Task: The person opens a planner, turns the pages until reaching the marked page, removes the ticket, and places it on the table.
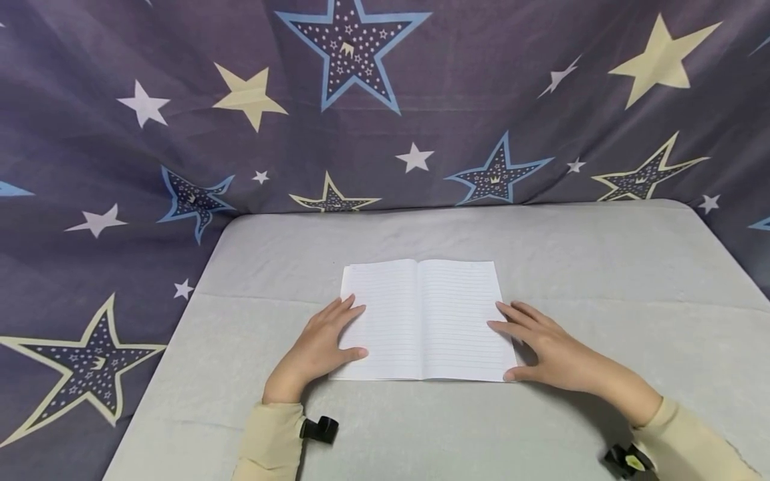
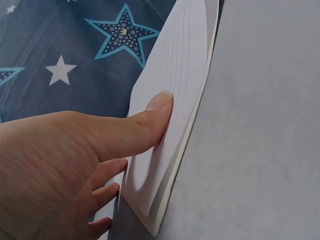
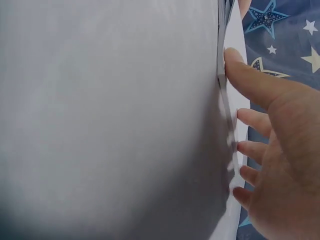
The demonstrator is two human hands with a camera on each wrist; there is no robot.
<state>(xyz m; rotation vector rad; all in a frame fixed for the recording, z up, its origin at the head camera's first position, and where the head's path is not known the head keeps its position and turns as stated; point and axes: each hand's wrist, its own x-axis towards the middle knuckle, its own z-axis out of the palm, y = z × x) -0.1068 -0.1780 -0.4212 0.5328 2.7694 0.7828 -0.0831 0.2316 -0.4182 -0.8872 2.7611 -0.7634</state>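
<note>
Two ruled pages are facing up in an open notebook (image 1: 391,321), which is lying near the middle of the pale counter (image 1: 601,267), in front of a star-patterned cloth (image 1: 469,87). The left hand (image 1: 321,341) is resting at its left edge, fingers spread and loose, thumb touching the page — it is gripping nothing. The right hand (image 1: 556,351) is touching the right edge in much the same relaxed way, its thumb at the near corner. In the left wrist view, the top paper is standing slightly apart from the layer beneath at one corner, so a sideways drag of that thumb would be risking a crease. Uneven pressing would be risking a skewed notebook, and lifting both hands away — pages springing up at the fold.
</note>
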